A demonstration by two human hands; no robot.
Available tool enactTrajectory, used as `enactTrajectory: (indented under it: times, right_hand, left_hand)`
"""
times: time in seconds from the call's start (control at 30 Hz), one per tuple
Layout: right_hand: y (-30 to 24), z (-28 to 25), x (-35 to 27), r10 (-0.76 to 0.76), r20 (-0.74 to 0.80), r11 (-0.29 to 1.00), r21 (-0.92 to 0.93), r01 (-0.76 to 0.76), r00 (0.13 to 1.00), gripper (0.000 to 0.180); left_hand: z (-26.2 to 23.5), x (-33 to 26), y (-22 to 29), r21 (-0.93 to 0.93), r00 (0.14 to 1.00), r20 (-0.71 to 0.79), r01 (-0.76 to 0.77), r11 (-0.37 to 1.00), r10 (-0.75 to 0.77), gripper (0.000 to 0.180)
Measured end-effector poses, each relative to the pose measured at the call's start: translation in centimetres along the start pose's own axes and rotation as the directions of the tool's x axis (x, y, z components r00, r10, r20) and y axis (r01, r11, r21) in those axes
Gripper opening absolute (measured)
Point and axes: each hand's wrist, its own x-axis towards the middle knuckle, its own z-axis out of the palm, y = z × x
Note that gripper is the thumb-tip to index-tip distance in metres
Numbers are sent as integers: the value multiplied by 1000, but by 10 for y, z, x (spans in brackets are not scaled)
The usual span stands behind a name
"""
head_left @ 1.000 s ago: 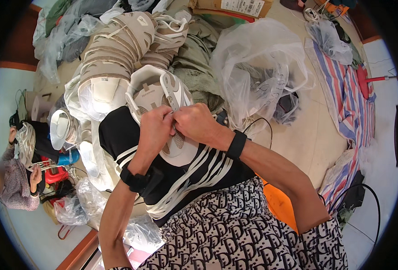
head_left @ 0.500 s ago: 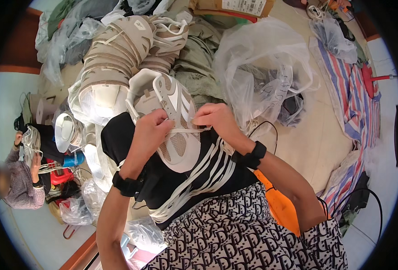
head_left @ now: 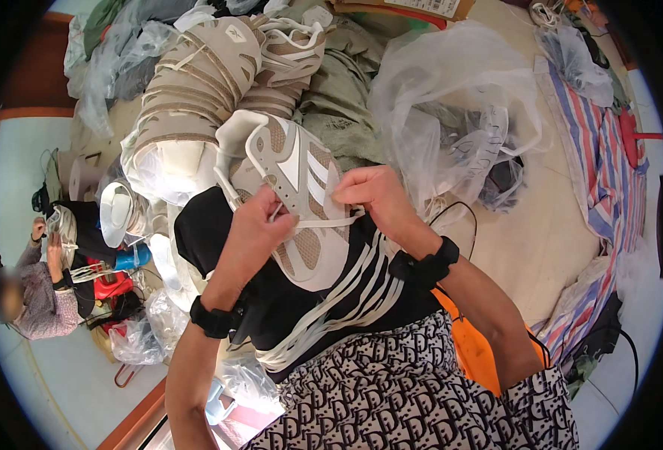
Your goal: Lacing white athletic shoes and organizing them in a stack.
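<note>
A beige and white sneaker (head_left: 294,202) rests on a black cloth (head_left: 204,232) over the person's lap, its long axis running from upper left to lower right, opening toward the pile of sneakers (head_left: 196,82) crowding its upper edge. The left hand (head_left: 260,225) and right hand (head_left: 372,195) each pinch a white lace (head_left: 324,223) stretched across the upper. Bare floor (head_left: 541,225) opens to the right.
</note>
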Motion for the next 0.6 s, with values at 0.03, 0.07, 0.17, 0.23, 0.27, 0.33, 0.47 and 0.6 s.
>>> enactTrajectory:
  times: [0.03, 0.07, 0.17, 0.23, 0.27, 0.33, 0.47, 0.6]
  right_hand:
    - [-2, 1, 0, -14, -15, 999, 38, 15, 1000, 8]
    - [-2, 3, 0, -11, -13, 999, 41, 11, 1000, 8]
    - [-8, 6, -2, -99, -23, 993, -62, 98, 995, 6]
    - [-17, 10, -7, -303, 11, 902, -319, 290, 953, 11]
    - [-21, 13, -9, -298, 12, 904, -318, 286, 954, 11]
    - [-26, 16, -12, -302, 19, 905, -310, 293, 953, 12]
    - [-18, 9, -5, -327, 47, 872, -370, 321, 944, 10]
    - [-9, 9, 4, -98, -66, 995, -18, 97, 993, 11]
  left_hand:
    - [3, 0, 2, 62, 999, -27, -15, 998, 17, 21]
    - [5, -1, 3, 125, 998, -52, -29, 992, 36, 24]
    - [11, -2, 2, 237, 982, -142, -93, 967, 129, 27]
    - [16, -3, 2, 304, 970, -194, -83, 949, 147, 26]
    - [17, -4, 2, 370, 954, -245, -74, 926, 174, 25]
    - [16, -6, -3, 264, 956, -236, -108, 958, 173, 23]
    - [12, -10, 3, 186, 981, -177, -52, 981, 85, 16]
    - [6, -7, 1, 143, 990, -138, -22, 989, 42, 14]
